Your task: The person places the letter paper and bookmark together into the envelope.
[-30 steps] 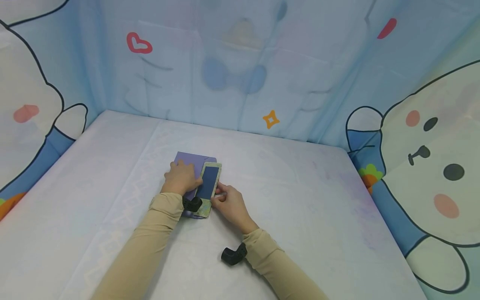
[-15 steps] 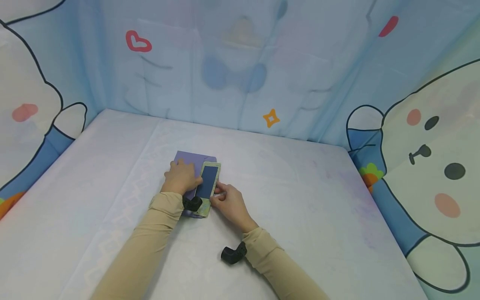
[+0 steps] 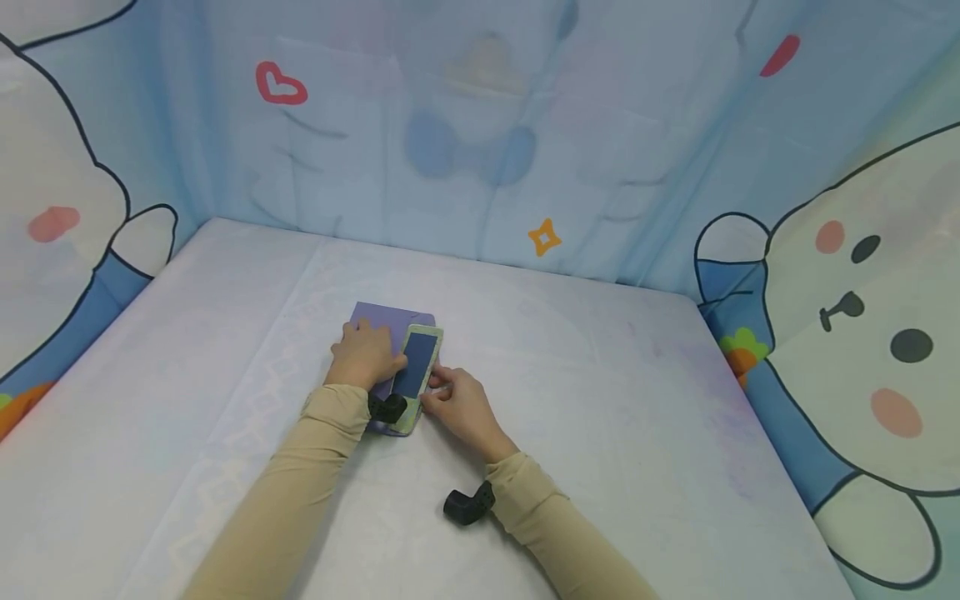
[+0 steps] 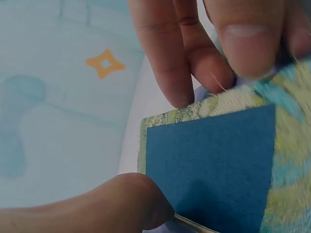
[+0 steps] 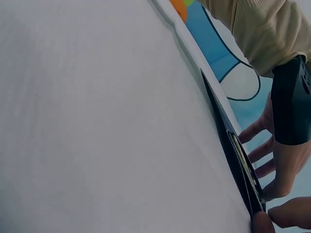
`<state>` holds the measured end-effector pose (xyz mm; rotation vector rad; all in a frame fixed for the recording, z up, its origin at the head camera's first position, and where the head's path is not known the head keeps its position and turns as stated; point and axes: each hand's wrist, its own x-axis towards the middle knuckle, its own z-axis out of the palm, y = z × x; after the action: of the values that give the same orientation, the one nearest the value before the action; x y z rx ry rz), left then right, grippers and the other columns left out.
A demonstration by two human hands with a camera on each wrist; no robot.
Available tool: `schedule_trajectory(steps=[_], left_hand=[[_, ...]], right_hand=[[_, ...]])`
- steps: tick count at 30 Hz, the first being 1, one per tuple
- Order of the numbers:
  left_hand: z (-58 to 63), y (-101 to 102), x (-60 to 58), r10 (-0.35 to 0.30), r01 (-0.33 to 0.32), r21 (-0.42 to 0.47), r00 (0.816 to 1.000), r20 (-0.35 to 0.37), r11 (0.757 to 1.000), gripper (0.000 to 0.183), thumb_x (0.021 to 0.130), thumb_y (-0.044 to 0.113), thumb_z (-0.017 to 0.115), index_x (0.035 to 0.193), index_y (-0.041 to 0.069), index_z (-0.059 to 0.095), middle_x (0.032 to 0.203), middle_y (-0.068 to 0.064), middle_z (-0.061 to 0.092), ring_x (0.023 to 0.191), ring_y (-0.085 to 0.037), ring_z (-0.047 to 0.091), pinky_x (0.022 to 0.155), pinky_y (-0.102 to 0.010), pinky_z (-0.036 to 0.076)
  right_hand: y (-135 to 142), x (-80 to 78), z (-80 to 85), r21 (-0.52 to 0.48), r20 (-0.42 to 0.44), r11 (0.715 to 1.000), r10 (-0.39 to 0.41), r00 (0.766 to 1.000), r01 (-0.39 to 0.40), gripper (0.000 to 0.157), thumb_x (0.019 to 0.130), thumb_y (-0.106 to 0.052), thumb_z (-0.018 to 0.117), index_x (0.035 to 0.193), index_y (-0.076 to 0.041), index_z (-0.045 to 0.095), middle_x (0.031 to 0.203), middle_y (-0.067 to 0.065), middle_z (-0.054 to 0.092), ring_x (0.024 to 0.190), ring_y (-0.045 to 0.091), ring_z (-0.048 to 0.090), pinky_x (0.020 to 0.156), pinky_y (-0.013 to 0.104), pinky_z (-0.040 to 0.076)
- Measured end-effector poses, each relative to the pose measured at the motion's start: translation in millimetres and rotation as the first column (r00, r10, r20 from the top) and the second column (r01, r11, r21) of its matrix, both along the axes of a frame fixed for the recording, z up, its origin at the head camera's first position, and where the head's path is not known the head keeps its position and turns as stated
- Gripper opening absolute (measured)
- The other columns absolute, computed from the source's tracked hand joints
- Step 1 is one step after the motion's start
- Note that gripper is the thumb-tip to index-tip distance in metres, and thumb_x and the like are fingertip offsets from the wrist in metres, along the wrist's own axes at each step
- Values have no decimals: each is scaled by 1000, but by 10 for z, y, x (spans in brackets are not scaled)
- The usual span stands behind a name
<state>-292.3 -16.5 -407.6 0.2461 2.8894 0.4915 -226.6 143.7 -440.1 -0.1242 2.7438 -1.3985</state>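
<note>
A thin green-patterned card (image 3: 416, 367) with a dark blue panel lies over a flat purple folder (image 3: 388, 317) on the table. My left hand (image 3: 362, 354) rests on the folder with its fingers spread, the thumb touching the card's left edge. My right hand (image 3: 467, 410) pinches at the card's right edge; whether it also has the folder's edge in its grip, I cannot tell. In the left wrist view, the card (image 4: 214, 160) looks woven or fabric-like. The right wrist view shows the folder (image 5: 218, 116) edge-on, its far corner slightly raised.
A white cloth (image 3: 645, 400) covers the table. Behind it hangs a pale blue printed curtain (image 3: 480, 125) with cartoon animals at both sides. A black camera mount (image 3: 468, 504) hangs at the right wrist, and another (image 3: 386, 408) at the left wrist overlaps the card.
The card's lower end has shifted slightly left over the folder. Both hands stay in nearly the same place.
</note>
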Motion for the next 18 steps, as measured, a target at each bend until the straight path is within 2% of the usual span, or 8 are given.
schedule_trajectory(steps=[3,6,12,14,18], left_hand=[[15,-10,-24,4,-4,11,1000,-3,1000,59,87,39,56,133,1,51,134,-30,40,126,-47,36,90,-63,41],[13,-3,-44,6,-6,24,1000,-5,1000,59,87,40,57,132,1,52,134,-29,41,126,-47,37,91,-63,41],[4,12,-32,28,-28,34,1000,0,999,58,86,39,59,130,1,53,133,-28,43,126,-47,38,91,-62,41],[4,9,-21,33,-33,33,999,5,999,58,87,39,59,131,1,53,133,-28,43,127,-47,38,92,-62,41],[12,-5,-14,33,-33,28,999,4,999,60,88,40,59,133,2,51,135,-28,42,127,-46,37,92,-62,41]], right_hand=[[7,-34,42,-17,42,1000,-1,999,2,50,88,-11,59,134,5,48,111,12,62,85,19,71,73,24,53],[28,-88,82,13,77,1000,-23,997,22,51,89,-16,55,136,4,47,112,9,64,81,15,71,71,22,51],[37,-249,159,56,108,993,-111,988,106,56,90,-21,48,140,3,42,116,12,66,92,18,68,83,33,51],[30,-309,168,30,128,989,-144,981,141,55,93,-24,45,140,3,41,114,13,66,93,19,66,87,35,51],[6,-402,179,-107,208,970,-193,959,219,51,100,-34,36,129,5,52,105,14,66,86,17,66,85,33,53]])
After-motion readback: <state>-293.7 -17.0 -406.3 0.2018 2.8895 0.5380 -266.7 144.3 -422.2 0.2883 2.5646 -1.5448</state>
